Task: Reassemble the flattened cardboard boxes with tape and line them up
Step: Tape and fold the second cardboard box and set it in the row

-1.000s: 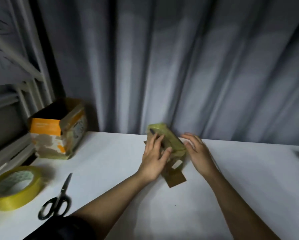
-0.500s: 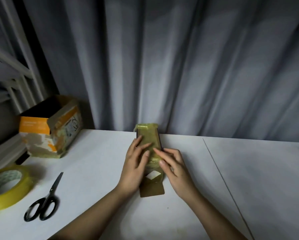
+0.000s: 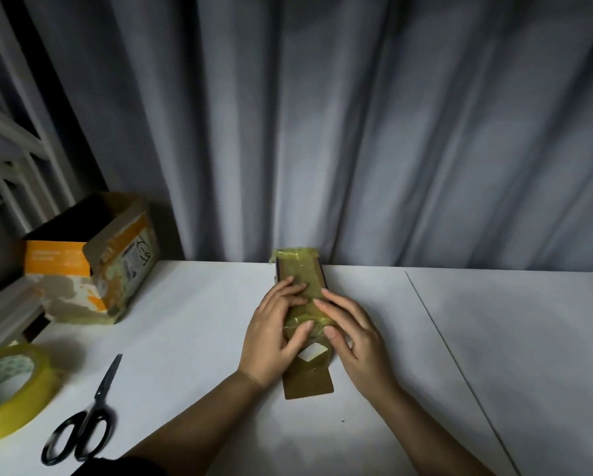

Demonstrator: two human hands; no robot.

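Observation:
A small brown cardboard box (image 3: 300, 274), wrapped in yellowish tape, lies lengthwise on the white table (image 3: 192, 338) near the curtain. Its near flap (image 3: 309, 384) lies open and flat towards me, and a white patch shows just above the flap. My left hand (image 3: 274, 338) presses on the box's top and left side with the thumb across the tape. My right hand (image 3: 353, 334) presses on its right side, fingers flat on the tape. A taller orange and brown box (image 3: 92, 266) with an open top stands at the back left.
A roll of yellowish tape (image 3: 8, 389) lies at the left edge, with black-handled scissors (image 3: 85, 420) beside it. A grey curtain (image 3: 357, 132) hangs right behind the table. A seam (image 3: 460, 365) runs across the tabletop on the right. A white frame (image 3: 17, 173) stands at the far left.
The small box has been turned from a slant to straight, pointing away from me. Both hands have closed in on it, and my right hand now rests on top.

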